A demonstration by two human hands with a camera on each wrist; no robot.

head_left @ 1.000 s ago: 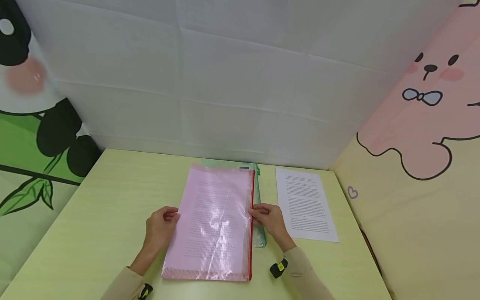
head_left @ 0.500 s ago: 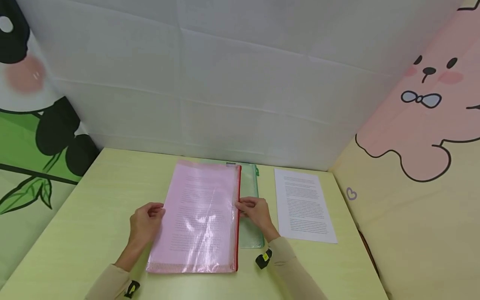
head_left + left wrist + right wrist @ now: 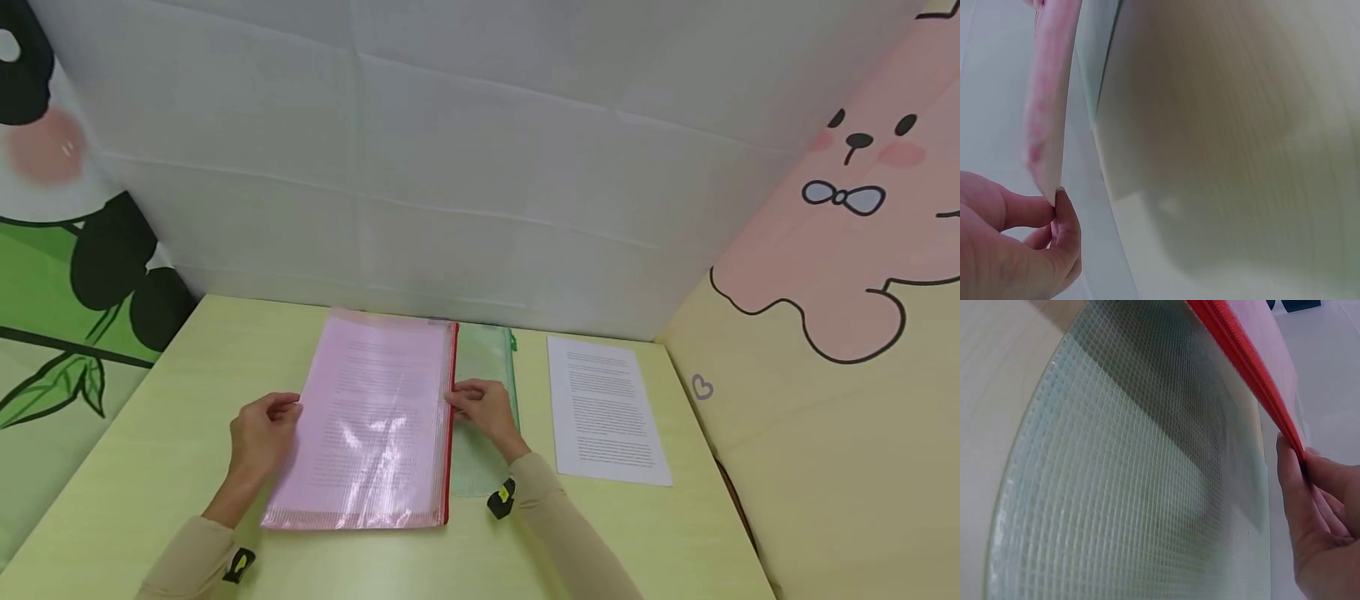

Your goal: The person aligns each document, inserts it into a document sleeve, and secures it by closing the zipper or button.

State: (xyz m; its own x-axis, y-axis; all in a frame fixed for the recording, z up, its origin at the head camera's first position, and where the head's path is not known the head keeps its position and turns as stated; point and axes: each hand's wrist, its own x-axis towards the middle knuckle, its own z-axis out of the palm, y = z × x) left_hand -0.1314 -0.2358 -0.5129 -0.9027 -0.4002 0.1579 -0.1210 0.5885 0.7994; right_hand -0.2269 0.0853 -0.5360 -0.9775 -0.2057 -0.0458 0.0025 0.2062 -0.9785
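A pink translucent zipper file bag (image 3: 367,417) with a red zipper edge hangs above the table, and a printed page shows through it. My left hand (image 3: 262,433) pinches its left edge between thumb and fingers; the left wrist view shows the bag (image 3: 1050,94) edge-on with a gap over the tabletop. On the opposite side my right hand (image 3: 486,410) pinches the red zipper edge (image 3: 1250,369). A green mesh zipper file bag (image 3: 483,358) lies flat on the table, its left part hidden beneath the pink one.
A white printed sheet (image 3: 609,408) lies on the table to the right of the green bag. The pale yellow table (image 3: 150,467) meets a white cloth wall (image 3: 480,167) at the back. Cartoon-printed panels (image 3: 855,250) stand at both sides.
Both hands have carried the pink file bag leftward and slightly away from me, uncovering more of the green bag. The white sheet and green bag stay in place.
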